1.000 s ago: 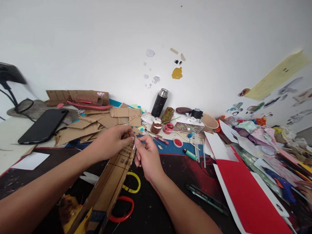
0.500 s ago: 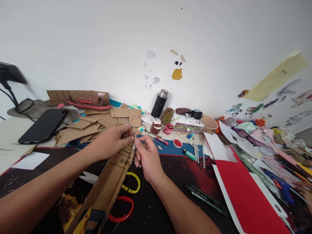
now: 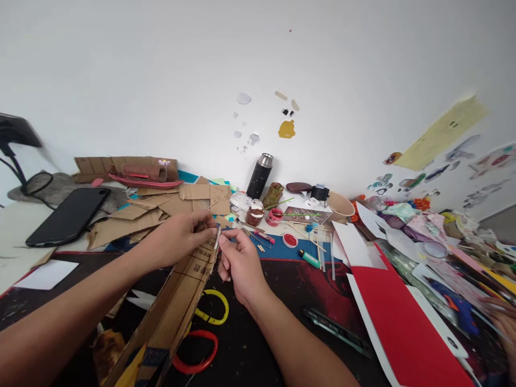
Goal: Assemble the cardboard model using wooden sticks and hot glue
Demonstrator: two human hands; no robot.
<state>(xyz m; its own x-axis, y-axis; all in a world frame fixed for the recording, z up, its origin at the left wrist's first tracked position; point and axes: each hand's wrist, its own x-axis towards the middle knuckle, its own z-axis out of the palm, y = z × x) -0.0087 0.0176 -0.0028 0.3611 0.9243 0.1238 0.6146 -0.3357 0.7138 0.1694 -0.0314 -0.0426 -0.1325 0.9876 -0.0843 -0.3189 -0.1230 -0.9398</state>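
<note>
A long folded cardboard strip (image 3: 181,295) with dark printed characters runs from the bottom edge up to my hands. My left hand (image 3: 189,236) is closed on its far end, thumb and fingers pinching near the right edge. Right beside it, my right hand (image 3: 237,260) has thumb and index finger pinched at a small whitish piece (image 3: 218,235) on that edge; its other fingers are curled. Scissors with a yellow and a red handle loop (image 3: 215,307) lie under the strip, their blades showing on its left.
Cardboard scraps (image 3: 161,207), a phone (image 3: 68,216) and a model boat (image 3: 145,180) lie left. Behind are a black flask (image 3: 260,176) and paint jars (image 3: 255,213). A cutter (image 3: 336,330) and red card (image 3: 399,322) lie right. Another person's hand (image 3: 503,322) shows at the right edge.
The view has shifted slightly, so the wall and table items appear a little lower and further left. Both hands keep the same hold at the strip's far end.
</note>
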